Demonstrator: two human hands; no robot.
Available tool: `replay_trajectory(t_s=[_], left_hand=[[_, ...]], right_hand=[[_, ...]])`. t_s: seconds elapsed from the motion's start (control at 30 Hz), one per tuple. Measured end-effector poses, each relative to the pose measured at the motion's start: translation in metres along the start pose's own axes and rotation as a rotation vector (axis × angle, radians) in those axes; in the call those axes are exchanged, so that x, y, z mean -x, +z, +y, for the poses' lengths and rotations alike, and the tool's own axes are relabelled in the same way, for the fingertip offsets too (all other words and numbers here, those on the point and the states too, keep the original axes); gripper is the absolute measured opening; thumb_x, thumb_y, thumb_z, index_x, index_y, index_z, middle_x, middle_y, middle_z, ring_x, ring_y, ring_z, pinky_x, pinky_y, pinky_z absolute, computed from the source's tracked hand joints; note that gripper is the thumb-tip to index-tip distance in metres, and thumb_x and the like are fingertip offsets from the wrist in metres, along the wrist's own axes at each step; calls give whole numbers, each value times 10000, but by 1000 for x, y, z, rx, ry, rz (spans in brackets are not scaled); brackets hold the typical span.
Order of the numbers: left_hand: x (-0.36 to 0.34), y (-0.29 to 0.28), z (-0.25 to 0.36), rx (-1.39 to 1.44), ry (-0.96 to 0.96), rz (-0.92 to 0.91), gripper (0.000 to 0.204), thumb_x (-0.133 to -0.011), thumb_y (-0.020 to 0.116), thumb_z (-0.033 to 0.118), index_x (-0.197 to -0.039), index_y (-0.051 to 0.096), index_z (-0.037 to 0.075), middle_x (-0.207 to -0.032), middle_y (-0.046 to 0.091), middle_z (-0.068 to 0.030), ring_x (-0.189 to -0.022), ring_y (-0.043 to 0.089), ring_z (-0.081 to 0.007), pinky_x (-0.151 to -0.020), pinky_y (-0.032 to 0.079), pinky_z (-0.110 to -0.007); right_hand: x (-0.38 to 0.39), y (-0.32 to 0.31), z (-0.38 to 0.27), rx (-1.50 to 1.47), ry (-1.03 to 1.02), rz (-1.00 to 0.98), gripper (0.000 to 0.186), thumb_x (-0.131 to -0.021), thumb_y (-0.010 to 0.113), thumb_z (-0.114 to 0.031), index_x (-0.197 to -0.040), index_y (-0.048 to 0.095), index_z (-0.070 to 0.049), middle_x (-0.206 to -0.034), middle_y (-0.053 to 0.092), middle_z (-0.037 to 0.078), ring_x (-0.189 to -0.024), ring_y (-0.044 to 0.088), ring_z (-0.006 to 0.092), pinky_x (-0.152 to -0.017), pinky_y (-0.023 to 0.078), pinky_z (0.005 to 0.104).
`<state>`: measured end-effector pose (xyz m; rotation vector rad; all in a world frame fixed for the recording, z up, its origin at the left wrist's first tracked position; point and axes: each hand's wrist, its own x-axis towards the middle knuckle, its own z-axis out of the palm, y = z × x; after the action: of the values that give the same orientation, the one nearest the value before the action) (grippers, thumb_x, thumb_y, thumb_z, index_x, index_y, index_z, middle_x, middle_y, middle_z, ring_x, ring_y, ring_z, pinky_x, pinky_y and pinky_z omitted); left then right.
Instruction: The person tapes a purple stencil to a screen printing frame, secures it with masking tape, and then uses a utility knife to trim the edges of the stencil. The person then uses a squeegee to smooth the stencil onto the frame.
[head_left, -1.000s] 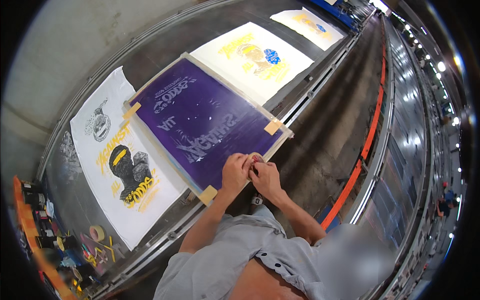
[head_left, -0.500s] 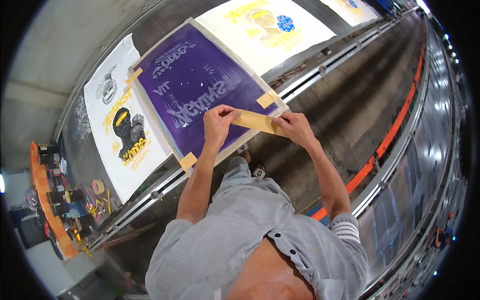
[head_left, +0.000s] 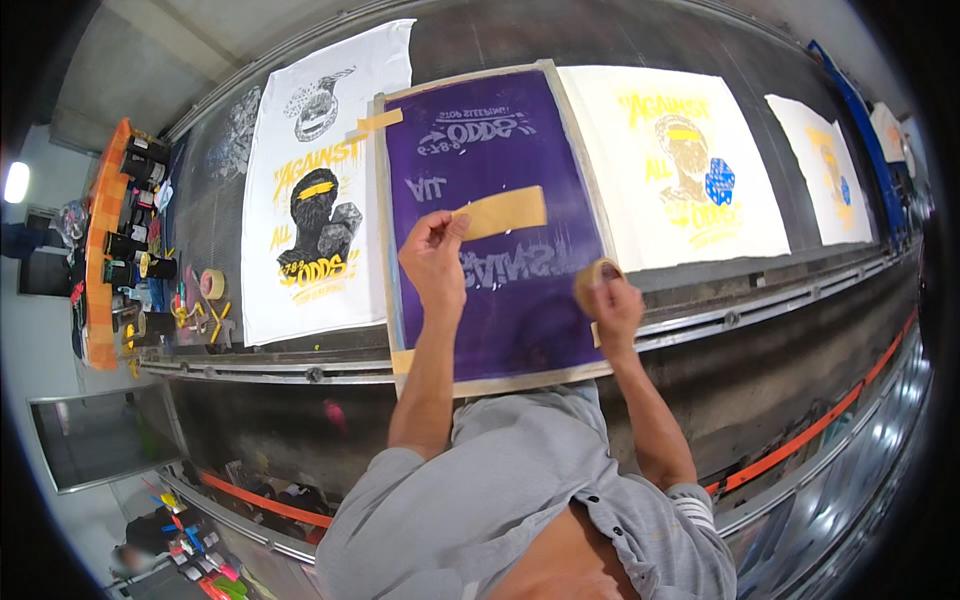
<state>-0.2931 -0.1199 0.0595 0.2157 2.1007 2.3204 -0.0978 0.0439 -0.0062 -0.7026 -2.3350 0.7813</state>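
Observation:
A purple printing screen (head_left: pixel 490 330) with pale mirrored lettering lies in front of me, its frame reaching to my waist. My left hand (head_left: pixel 433 262) pinches one end of a torn strip of tan masking tape (head_left: pixel 505 212), whose free end sticks out rightward above the screen. In my right hand (head_left: pixel 620 312) is a roll of the same tape (head_left: pixel 595 278), gripped by its rim over the screen's right edge. It is a little blurred. Short tape pieces sit at the frame's corners, such as the tape piece (head_left: pixel 380 121) at the upper left.
A white printed fabric (head_left: pixel 265 240) lies left of the screen, and a yellow-and-blue printed fabric (head_left: pixel 740 180) lies right, with a smaller one beyond. A metal rail (head_left: pixel 720 320) edges the dark table. Another tape roll (head_left: pixel 212 284), tools and ink pots stand at the left end.
Both hands held the strip stretched between them; now only the left does, and the right holds a tape roll. The view has turned, bringing the screen upright before me.

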Motion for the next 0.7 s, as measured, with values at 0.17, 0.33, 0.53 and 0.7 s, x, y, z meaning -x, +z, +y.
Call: replay_trajectory(t_s=[0.17,0.33,0.53,0.7], left_hand=[[-66,62,-33,175,-128,-116,184,-833,757,-41,-1007,705,-75,-836,675,-37,-737,594,-78,-693,485,-213],[-133,134,-93,62,-207,-119,363,-800,749,-77,-1156,675,-75,-814,679,-45,-716,596,-84,-666,471,-217],[-215,216,-144,-53,-348,-123,844,-756,792,-38,-1494,383,-20,-799,686,-73,-687,596,-112,-644,468,-261],[-260,254,-171,-208,-383,-15,831,-725,829,37,-1446,425,-52,-860,716,-104,-730,641,-140,-688,471,-264]], right_hand=[[-5,32,16,-42,-599,-375,217,-719,813,-212,-792,658,-78,-784,586,66,-824,566,270,-948,442,468],[-103,26,45,-330,-254,-217,186,-803,771,-156,-893,672,-27,-867,631,108,-830,608,271,-803,525,367],[-326,119,129,-810,683,-344,938,-879,676,-539,-1491,302,66,-1434,439,249,-1261,510,326,-952,472,416],[-404,185,161,-734,625,-411,395,-834,746,-315,-931,652,57,-851,661,120,-771,641,197,-700,533,337]])
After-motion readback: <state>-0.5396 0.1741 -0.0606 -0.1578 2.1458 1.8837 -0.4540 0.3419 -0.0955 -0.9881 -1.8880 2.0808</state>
